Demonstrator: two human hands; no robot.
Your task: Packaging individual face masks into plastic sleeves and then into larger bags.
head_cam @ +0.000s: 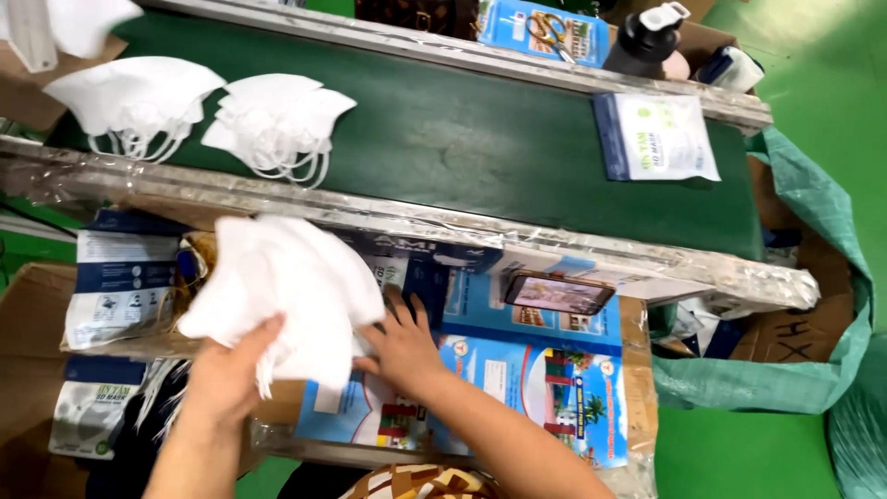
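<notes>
Both hands (314,360) (bare) — holding white masks (286,286).

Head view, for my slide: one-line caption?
Both hands, left hand and right hand, grip a stack of white masks beside a green conveyor belt.
</notes>
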